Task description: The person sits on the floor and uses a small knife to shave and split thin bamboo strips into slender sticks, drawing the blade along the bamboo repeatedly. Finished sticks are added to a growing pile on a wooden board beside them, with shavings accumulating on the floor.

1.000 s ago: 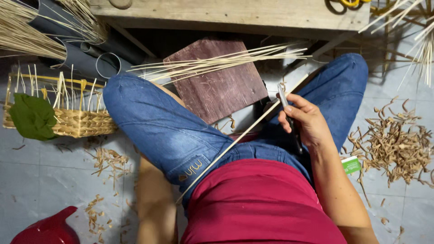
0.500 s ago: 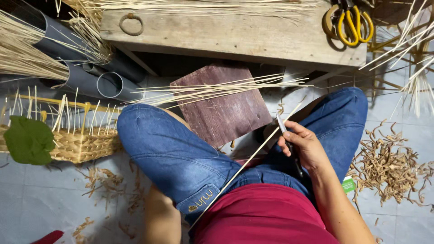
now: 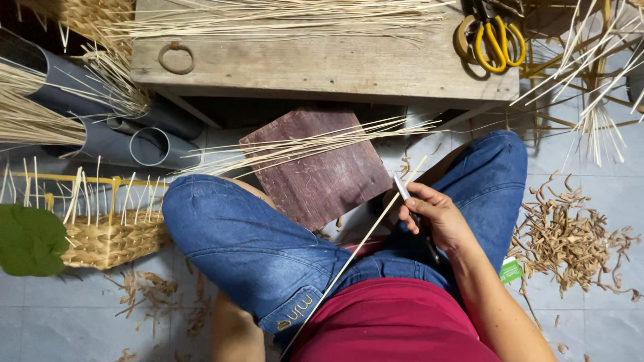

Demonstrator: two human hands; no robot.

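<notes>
Shaving a long cane strip (image 3: 349, 261) with a small knife (image 3: 402, 188), right hand (image 3: 436, 218) closed round the handle.

Compared with a moment ago the view's tipped up, showing more of the wooden counter (image 3: 322, 67); the hand and strip have barely shifted, so it looks mid-stroke. The strip's pale, thin and straight, running diagonally across the lap from the blade. Left hand's out of view, can't tell.

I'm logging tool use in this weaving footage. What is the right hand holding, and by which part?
The right hand holds a small knife by its handle, blade tip pointing up beside a long thin cane strip. The left hand is out of view.
</notes>
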